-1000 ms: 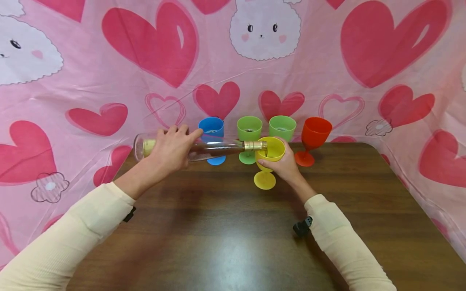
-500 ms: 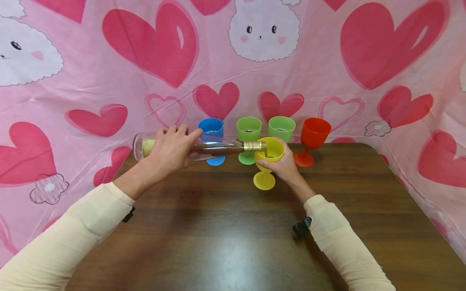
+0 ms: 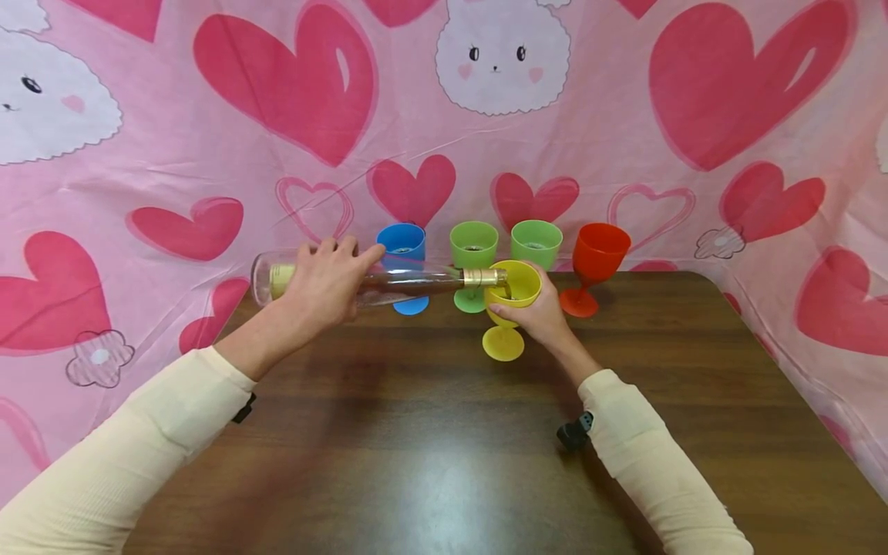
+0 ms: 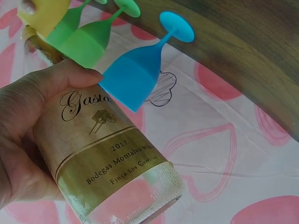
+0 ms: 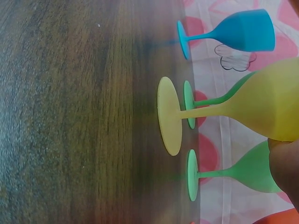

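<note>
My left hand (image 3: 326, 281) grips a clear glass wine bottle (image 3: 416, 282) from above, its body lying nearly level and its gold-wrapped neck pointing right. In the left wrist view the label (image 4: 107, 149) reads 2017. The bottle's mouth sits over the rim of a yellow goblet (image 3: 505, 314), and a thin dark stream runs from it into the bowl. My right hand (image 3: 544, 312) holds that goblet by the bowl, thumb in front; the other fingers are hidden behind it. In the right wrist view the goblet's round foot (image 5: 169, 116) shows in front of the green ones.
Behind the hands stand a blue goblet (image 3: 402, 240), two green goblets (image 3: 475, 237) and a red goblet (image 3: 602, 250) in a row near the back edge of the wooden table (image 3: 444, 432). Dark liquid shows in the blue and green ones. A pink heart-patterned cloth (image 3: 416, 77) hangs behind.
Both hands, the bottle and the yellow goblet stay almost where they were. The stream keeps running into the yellow goblet.
</note>
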Available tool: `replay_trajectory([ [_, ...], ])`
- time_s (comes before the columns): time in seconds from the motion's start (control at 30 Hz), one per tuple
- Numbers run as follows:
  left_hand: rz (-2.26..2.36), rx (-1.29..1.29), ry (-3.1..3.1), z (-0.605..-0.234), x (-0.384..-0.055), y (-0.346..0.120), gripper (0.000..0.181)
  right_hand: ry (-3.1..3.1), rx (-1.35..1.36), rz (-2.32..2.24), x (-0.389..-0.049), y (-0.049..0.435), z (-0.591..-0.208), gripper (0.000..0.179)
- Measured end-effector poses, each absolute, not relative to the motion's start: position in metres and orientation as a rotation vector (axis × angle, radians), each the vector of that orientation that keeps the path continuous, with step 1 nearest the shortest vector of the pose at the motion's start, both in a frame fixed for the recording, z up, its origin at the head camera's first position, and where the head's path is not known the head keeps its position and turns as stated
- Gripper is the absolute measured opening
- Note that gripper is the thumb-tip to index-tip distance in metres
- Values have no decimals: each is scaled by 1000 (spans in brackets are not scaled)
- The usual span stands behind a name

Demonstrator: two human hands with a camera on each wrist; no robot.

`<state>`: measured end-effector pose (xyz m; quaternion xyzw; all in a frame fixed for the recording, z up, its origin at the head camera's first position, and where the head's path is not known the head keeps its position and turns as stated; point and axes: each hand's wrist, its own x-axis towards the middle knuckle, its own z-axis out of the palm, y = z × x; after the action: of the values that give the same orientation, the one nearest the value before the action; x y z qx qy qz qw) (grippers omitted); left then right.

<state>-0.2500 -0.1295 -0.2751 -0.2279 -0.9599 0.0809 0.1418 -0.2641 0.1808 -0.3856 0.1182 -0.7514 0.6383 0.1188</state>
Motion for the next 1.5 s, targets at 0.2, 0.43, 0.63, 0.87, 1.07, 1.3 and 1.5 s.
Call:
replay_trajectory([
  [0.2,233,-658,-2776,-276,-251,-131,79,-2196,349,1863,-271,181,-394,80],
  [0.43,235,-669,-2738,-274,-253,-131,73,-2185,350,1886,-266,179,-387,80],
  [0.63,235,-674,-2733,-273,-253,-131,74,-2197,342,1873,-265,178,-384,80],
  [0.87,245,-677,-2731,-271,-254,-131,75,-2199,334,1862,-266,178,-384,79],
  [1.07,239,-675,-2745,-270,-255,-131,77,-2188,346,1875,-267,179,-384,79],
  [1.3,240,-679,-2741,-270,-256,-130,72,-2184,346,1872,-267,179,-387,81],
  [1.5,239,-684,-2737,-270,-256,-130,74,-2174,350,1878,-267,179,-387,80],
])
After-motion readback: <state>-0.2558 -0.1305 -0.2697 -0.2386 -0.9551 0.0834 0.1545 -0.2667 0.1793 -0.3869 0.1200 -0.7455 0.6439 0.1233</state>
